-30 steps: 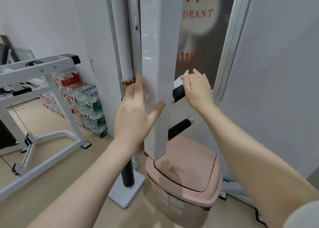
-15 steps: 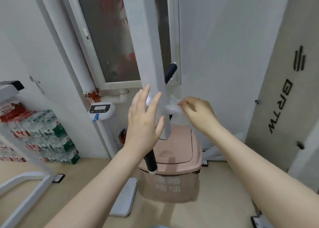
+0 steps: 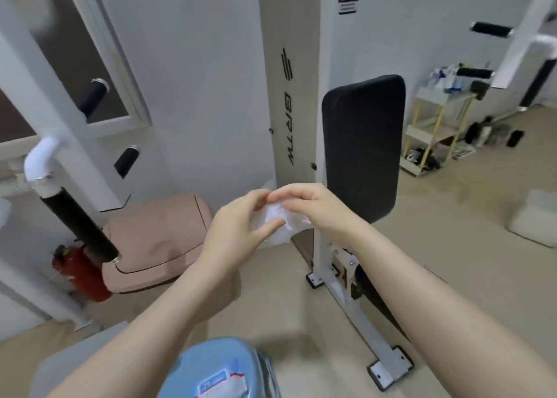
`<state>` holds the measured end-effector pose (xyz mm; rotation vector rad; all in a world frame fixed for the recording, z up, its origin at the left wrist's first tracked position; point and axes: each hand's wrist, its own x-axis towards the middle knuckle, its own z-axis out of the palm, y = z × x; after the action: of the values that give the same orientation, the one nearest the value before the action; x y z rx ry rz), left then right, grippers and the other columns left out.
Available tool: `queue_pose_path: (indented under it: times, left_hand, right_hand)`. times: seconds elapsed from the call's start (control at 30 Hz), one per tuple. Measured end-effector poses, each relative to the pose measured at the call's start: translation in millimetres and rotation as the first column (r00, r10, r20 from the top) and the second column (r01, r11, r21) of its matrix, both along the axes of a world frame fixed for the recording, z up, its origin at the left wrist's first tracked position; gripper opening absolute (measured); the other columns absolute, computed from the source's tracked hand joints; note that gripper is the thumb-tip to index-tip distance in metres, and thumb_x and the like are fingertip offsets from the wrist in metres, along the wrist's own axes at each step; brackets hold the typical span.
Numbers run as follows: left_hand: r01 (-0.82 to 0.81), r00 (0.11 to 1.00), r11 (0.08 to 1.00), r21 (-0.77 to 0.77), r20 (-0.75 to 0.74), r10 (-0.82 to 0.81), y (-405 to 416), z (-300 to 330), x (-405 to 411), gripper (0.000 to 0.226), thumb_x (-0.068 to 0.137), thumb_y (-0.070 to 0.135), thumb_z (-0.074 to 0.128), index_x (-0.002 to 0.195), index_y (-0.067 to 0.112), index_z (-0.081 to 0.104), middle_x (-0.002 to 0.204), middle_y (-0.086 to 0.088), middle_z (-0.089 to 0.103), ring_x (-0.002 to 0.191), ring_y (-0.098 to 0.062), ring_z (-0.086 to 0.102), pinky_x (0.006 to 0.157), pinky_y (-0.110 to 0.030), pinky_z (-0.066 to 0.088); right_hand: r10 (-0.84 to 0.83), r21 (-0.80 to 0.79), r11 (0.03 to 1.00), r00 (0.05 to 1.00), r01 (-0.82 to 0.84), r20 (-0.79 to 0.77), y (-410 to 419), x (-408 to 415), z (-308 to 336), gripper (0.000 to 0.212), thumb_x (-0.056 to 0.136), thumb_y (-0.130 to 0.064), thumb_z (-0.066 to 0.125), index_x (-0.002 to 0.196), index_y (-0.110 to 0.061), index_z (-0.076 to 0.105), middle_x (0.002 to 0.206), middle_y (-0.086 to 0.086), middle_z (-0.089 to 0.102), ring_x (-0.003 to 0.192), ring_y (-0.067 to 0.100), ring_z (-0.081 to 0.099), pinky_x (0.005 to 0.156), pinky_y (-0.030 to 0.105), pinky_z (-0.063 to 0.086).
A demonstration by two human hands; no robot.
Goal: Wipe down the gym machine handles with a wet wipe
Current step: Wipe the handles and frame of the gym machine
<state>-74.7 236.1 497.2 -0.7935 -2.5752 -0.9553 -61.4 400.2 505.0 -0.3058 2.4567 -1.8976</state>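
Both my hands meet in the middle of the view with a crumpled white wet wipe [image 3: 278, 224] between them. My left hand [image 3: 241, 229] pinches its left side and my right hand [image 3: 313, 208] holds its top and right side. On the left stands the white machine arm with two short black handles [image 3: 92, 95] [image 3: 126, 161] and a long black grip [image 3: 80, 226] lower down. More black handles [image 3: 491, 30] [image 3: 473, 73] stick out at the upper right. A blue wet-wipe pack [image 3: 217, 370] lies at the bottom edge.
A pink lidded bin [image 3: 156, 241] sits under the left arm, with a red extinguisher [image 3: 80, 272] beside it. The machine's white column [image 3: 291, 75] and black back pad [image 3: 361, 144] stand straight ahead. A shelf cart [image 3: 434, 126] is at the back right.
The view has swung right and down, away from the left arm. My left hand left the white post and joined my right hand on the wipe, which came off the handle.
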Motion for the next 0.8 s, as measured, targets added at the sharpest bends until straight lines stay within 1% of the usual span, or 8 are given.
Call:
queue_pose_path:
  times: [0.13, 0.2, 0.3, 0.4, 0.47, 0.67, 0.73, 0.8]
  left_hand:
    - [0.079, 0.994, 0.99, 0.114, 0.061, -0.087, 80.6, -7.3, 32.8, 0.019, 0.083, 0.02, 0.068, 0.101, 0.019, 0.064, 0.088, 0.014, 0.063, 0.083, -0.003, 0.058, 0.074, -0.009, 0.041]
    - [0.079, 0.988, 0.986, 0.144, 0.121, -0.097, 130.2, -15.7, 55.9, 0.008, 0.084, 0.023, 0.066, 0.091, 0.02, 0.067, 0.08, 0.013, 0.064, 0.078, -0.004, 0.059, 0.072, -0.014, 0.044]
    - [0.062, 0.957, 0.98, 0.19, 0.266, -0.112, 212.8, -28.5, 93.2, 0.01, 0.085, 0.029, 0.063, 0.081, 0.02, 0.067, 0.076, 0.009, 0.067, 0.076, -0.005, 0.061, 0.066, -0.018, 0.046]
    - [0.097, 0.93, 0.964, 0.246, 0.323, -0.176, 292.1, -32.4, 132.8, 0.012, 0.086, 0.027, 0.06, 0.082, 0.019, 0.068, 0.079, 0.007, 0.068, 0.077, -0.004, 0.06, 0.061, -0.011, 0.042]
    - [0.086, 0.913, 0.95, 0.301, 0.357, -0.196, 338.0, -29.3, 156.4, 0.015, 0.088, 0.025, 0.058, 0.08, 0.016, 0.068, 0.08, 0.006, 0.069, 0.077, -0.005, 0.06, 0.064, -0.014, 0.043]
    - [0.031, 0.87, 0.91, 0.413, 0.437, -0.228, 440.6, -15.0, 183.1, 0.024, 0.091, 0.024, 0.053, 0.076, 0.011, 0.067, 0.078, -0.001, 0.068, 0.072, -0.011, 0.059, 0.067, -0.028, 0.046]
    - [0.031, 0.867, 0.906, 0.422, 0.439, -0.234, 468.3, -11.3, 173.3, 0.025, 0.091, 0.025, 0.053, 0.075, 0.011, 0.065, 0.073, 0.001, 0.065, 0.067, -0.01, 0.055, 0.063, -0.028, 0.044]
    - [0.041, 0.862, 0.904, 0.426, 0.442, -0.247, 498.0, -10.7, 157.3, 0.024, 0.091, 0.025, 0.054, 0.074, 0.012, 0.066, 0.076, 0.0, 0.066, 0.073, -0.011, 0.059, 0.07, -0.032, 0.048]
  right_hand:
    - [-0.097, 0.02, 0.995, 0.995, 0.098, -0.016, 76.8, 58.2, -2.5, 0.04, 0.083, 0.006, 0.044, 0.102, -0.02, 0.068, 0.104, -0.009, 0.067, 0.101, -0.001, 0.059, 0.084, 0.013, 0.046]
    - [-0.191, 0.099, 0.976, 0.98, 0.195, -0.047, 123.8, 90.9, -9.7, 0.038, 0.082, 0.005, 0.045, 0.095, -0.022, 0.068, 0.097, -0.009, 0.066, 0.093, 0.003, 0.059, 0.078, 0.017, 0.048]
    - [-0.312, 0.124, 0.942, 0.95, 0.313, -0.026, 202.0, 138.0, -20.9, 0.027, 0.084, 0.0, 0.048, 0.088, -0.023, 0.063, 0.091, -0.005, 0.064, 0.081, 0.01, 0.058, 0.066, 0.021, 0.047]
    - [-0.416, 0.058, 0.909, 0.908, 0.413, 0.052, 275.4, 176.2, -28.9, 0.023, 0.086, -0.005, 0.052, 0.099, -0.022, 0.058, 0.092, -0.001, 0.064, 0.075, 0.01, 0.06, 0.056, 0.013, 0.045]
    - [-0.466, 0.01, 0.884, 0.879, 0.467, 0.101, 319.3, 196.2, -31.4, 0.022, 0.088, -0.008, 0.053, 0.106, -0.021, 0.058, 0.094, 0.002, 0.066, 0.076, 0.012, 0.062, 0.056, 0.015, 0.045]
    - [-0.391, -0.042, 0.915, 0.908, 0.401, 0.151, 426.9, 223.5, -23.9, 0.016, 0.092, -0.014, 0.054, 0.084, -0.013, 0.068, 0.074, 0.001, 0.064, 0.063, 0.01, 0.058, 0.052, 0.018, 0.044]
    - [-0.327, -0.123, 0.929, 0.929, 0.35, 0.172, 459.0, 221.0, -22.5, 0.013, 0.09, -0.014, 0.057, 0.083, -0.011, 0.067, 0.07, -0.001, 0.065, 0.058, 0.008, 0.059, 0.049, 0.017, 0.044]
    - [-0.303, -0.205, 0.916, 0.928, 0.346, 0.215, 491.3, 211.6, -24.5, 0.012, 0.088, -0.017, 0.059, 0.085, -0.008, 0.066, 0.071, 0.0, 0.066, 0.06, 0.01, 0.06, 0.051, 0.018, 0.045]
